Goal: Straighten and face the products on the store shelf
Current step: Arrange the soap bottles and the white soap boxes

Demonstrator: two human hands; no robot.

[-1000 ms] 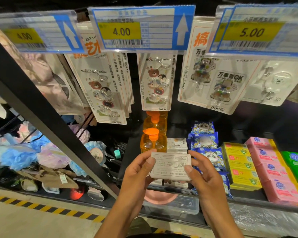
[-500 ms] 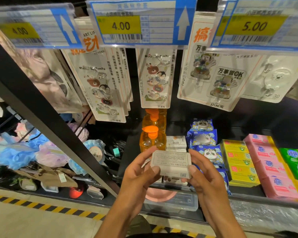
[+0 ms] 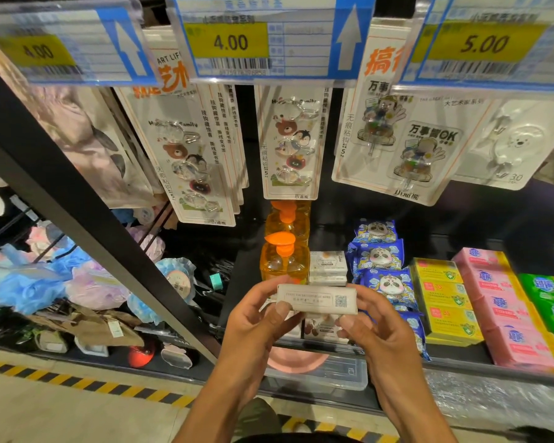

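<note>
Tipping from broad face to narrow edge, the white box [image 3: 315, 298] sits pinched endwise between left hand [image 3: 253, 324] and right hand [image 3: 378, 334], just short of the matching stack [image 3: 328, 265]; reshelving likely follows

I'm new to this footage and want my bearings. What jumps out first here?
Low in the centre, the left hand and right hand hold a small white box by its ends. Across the top hang a yellow 4.00 tag in the middle and a 5.00 tag at right. Orange pump bottles stand just behind the box.
</note>
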